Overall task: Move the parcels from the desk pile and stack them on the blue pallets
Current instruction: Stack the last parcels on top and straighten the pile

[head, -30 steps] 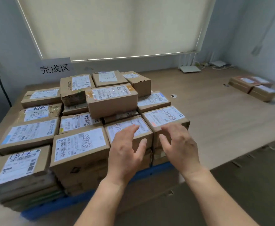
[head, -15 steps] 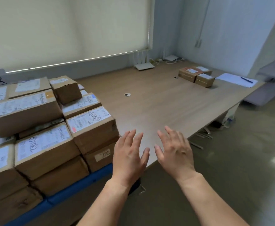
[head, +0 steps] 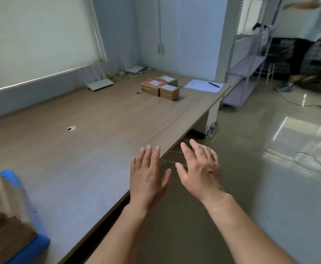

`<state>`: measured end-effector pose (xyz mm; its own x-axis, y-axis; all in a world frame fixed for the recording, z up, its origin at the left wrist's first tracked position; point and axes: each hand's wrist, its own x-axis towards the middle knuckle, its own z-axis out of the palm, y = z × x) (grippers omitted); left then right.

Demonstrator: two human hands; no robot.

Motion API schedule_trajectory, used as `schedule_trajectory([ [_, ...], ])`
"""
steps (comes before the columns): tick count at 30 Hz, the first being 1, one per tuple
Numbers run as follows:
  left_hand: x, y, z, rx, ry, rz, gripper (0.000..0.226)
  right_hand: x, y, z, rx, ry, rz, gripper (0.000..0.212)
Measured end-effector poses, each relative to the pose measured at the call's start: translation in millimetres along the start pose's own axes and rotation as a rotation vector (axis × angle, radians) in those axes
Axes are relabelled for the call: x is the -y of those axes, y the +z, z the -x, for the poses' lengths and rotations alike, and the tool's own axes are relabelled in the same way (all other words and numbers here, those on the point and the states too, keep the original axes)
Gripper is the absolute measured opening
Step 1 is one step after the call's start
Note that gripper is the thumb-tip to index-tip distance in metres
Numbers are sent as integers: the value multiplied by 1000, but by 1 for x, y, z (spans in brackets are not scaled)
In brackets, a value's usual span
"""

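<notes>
A small pile of three brown cardboard parcels [head: 159, 88] with white labels sits near the far right end of the long wooden desk [head: 98, 130]. At the bottom left, a blue pallet [head: 32, 244] on the desk carries stacked parcels [head: 5, 237], mostly cut off by the frame edge. My left hand [head: 148, 178] and my right hand [head: 199, 168] hover side by side over the desk's front edge, fingers straight and spread, holding nothing. Both are far from the parcels.
A sheet of paper [head: 203, 86] with a pen lies at the desk's right end. A white router [head: 100, 85] and cables sit by the window. A metal shelf [head: 251, 60] stands beyond the desk. Another person [head: 304, 44] stands at the far right.
The view has swung right, away from the parcel stack on the pallet toward the desk's far end. Both hands stay empty with fingers spread in front of me.
</notes>
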<state>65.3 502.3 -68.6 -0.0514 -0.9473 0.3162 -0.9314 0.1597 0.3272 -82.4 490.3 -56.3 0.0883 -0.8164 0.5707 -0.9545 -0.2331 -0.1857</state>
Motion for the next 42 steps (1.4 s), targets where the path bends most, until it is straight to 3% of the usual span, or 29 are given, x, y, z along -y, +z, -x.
schedule_trajectory([
  [6,-25,24,-42,51,14,-21,70,-45,14,-21,-10,63,1,53],
  [18,-30,101,-183,71,-7,-6,74,-115,89,-132,111,91,38,54],
  [22,-15,125,-260,51,-51,3,88,-132,130,-207,151,51,57,47],
  [30,29,145,-415,68,-222,-34,69,-147,218,-360,268,-51,94,63],
  [34,49,162,-461,114,-294,-48,69,-160,254,-400,347,-53,91,69],
  [42,60,205,-531,175,-402,7,69,-201,316,-476,409,-64,-42,61],
])
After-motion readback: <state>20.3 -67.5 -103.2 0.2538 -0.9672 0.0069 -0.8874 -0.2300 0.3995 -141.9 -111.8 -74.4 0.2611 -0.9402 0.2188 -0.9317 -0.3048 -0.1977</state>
